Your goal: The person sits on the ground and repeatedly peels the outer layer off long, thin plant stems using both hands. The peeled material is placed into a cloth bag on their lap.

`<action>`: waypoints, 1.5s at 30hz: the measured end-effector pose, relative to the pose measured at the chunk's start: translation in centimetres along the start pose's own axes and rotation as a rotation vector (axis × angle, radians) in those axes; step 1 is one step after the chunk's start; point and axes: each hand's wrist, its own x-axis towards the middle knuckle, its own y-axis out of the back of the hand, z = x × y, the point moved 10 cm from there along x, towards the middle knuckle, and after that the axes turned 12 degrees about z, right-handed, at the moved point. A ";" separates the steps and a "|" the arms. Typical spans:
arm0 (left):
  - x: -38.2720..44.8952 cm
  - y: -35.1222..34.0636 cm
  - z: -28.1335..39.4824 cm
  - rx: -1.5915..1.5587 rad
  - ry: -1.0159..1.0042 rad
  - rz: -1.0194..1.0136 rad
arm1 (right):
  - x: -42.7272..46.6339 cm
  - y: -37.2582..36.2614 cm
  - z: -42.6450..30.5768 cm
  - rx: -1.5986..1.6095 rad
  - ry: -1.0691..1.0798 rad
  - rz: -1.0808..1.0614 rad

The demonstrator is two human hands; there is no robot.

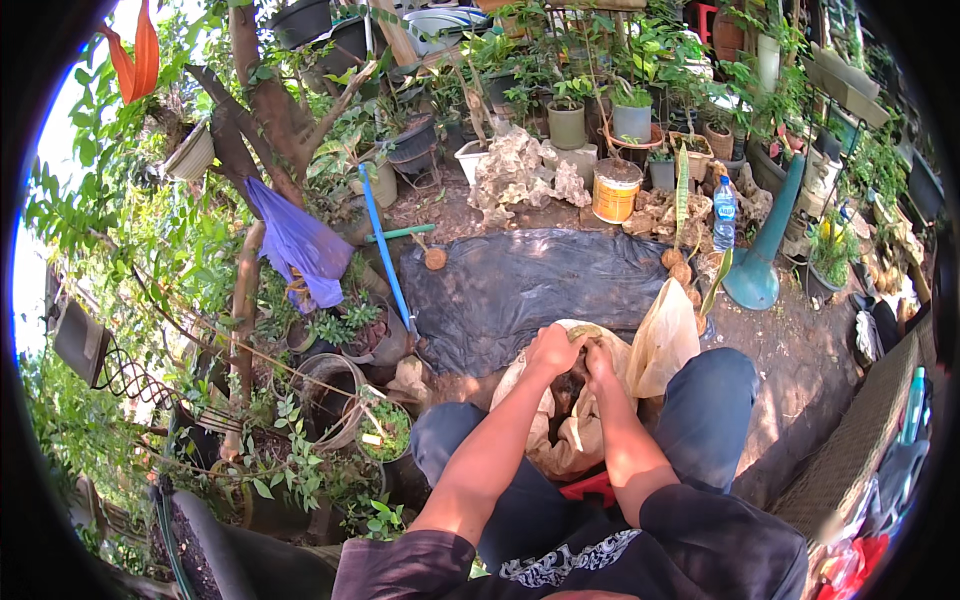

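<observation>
My left hand (553, 349) and my right hand (598, 360) meet above an open off-white sack (581, 450) between my knees. Their fingers close on a small greenish-brown piece (583, 331), mostly hidden, so I cannot tell what it is. Dark brown loose material (568, 396) shows inside the sack. A cream plastic bag (666, 341) stands up at the sack's right side. Beyond the hands, a black plastic sheet (525, 277) covers the ground. Round brown root balls (680, 272), some with snake plant leaves (682, 199), line its right edge; another ball (435, 259) lies at its far left.
A blue pipe (384, 244) leans along the sheet's left side. A purple plastic bag (306, 244) hangs from a tree. Rocks (517, 172), a yellow-orange bucket (616, 196), a water bottle (724, 214) and a teal funnel-shaped object (757, 274) stand beyond. A woven bench (847, 442) is at right.
</observation>
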 end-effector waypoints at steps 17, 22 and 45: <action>1.6 10.0 -1.6 -0.886 0.137 0.254 | -6.1 -8.0 -9.9 0.464 -0.169 -0.402; 2.8 13.3 -4.3 -1.201 0.256 0.333 | -10.6 -14.5 -19.0 0.293 -0.069 -0.725; 5.5 11.2 -3.5 -1.740 0.364 0.280 | -16.2 -21.6 -22.0 -0.179 0.091 -0.931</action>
